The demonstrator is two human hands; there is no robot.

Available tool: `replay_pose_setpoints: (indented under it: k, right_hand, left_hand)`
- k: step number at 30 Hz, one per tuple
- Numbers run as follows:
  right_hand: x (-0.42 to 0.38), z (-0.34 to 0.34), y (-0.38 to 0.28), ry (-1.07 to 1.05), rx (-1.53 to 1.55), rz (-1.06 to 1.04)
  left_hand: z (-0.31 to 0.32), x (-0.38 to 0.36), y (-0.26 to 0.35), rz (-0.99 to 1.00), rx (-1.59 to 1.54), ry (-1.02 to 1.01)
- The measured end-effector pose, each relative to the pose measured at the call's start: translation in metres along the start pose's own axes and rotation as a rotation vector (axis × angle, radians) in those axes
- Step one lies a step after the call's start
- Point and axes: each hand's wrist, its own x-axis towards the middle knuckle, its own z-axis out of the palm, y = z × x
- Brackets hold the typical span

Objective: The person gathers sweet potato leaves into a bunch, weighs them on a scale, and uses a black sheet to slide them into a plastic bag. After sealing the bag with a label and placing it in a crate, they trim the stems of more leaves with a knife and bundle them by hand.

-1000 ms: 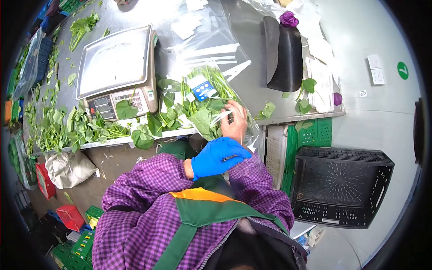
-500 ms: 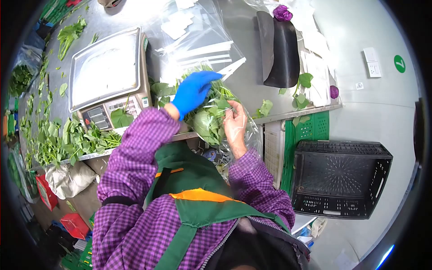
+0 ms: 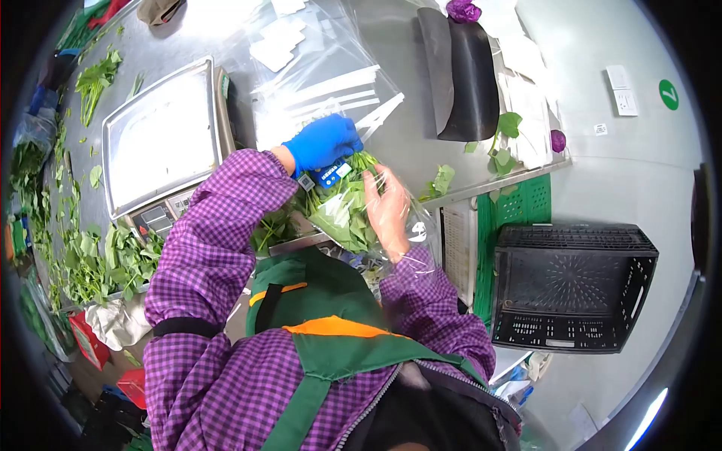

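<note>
A clear plastic bag of leafy greens (image 3: 347, 218) hangs over the table's front edge, with the cut stems at its upper end. A blue label (image 3: 332, 174) shows on the bag. My left hand (image 3: 325, 143), in a blue glove, has its fingers curled at the stem end, just above the label. Bare, my right hand (image 3: 386, 204) grips the right side of the bundle below the stems, with clear film over the hand and wrist. Its fingertips are bent against the greens.
On the left stand a scale (image 3: 162, 143) and loose greens (image 3: 105, 259). Flat plastic bags (image 3: 323, 52) lie behind my hands. A black curved sheet (image 3: 472, 83) is at the back right, with a purple bundle (image 3: 557, 140) nearby. A black crate (image 3: 575, 289) stands at the right.
The blue label has come into view on the bag. My left hand's stretched fingers have curled in, and my right hand has shifted slightly left. The camera view has moved a little.
</note>
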Motion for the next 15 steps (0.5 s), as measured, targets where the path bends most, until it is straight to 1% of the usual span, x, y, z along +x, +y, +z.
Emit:
replay_pose_setpoints:
  k: [4,6,10,15]
  right_hand:
    - [0.005,-0.001,-0.003,-0.049,-0.09,0.015]
    - [0.006,-0.004,-0.011,-0.073,-0.168,-0.026]
    - [0.009,0.002,-0.01,-0.032,-0.158,-0.063]
    - [0.01,0.007,-0.01,-0.043,-0.178,0.001]
  left_hand:
    - [0.002,-0.004,-0.004,0.035,-0.03,0.043]
    - [0.002,-0.005,-0.005,0.042,-0.047,0.058]
    - [-0.001,-0.007,-0.003,0.039,-0.038,0.044]
    - [0.004,-0.008,-0.008,0.086,-0.013,0.053]
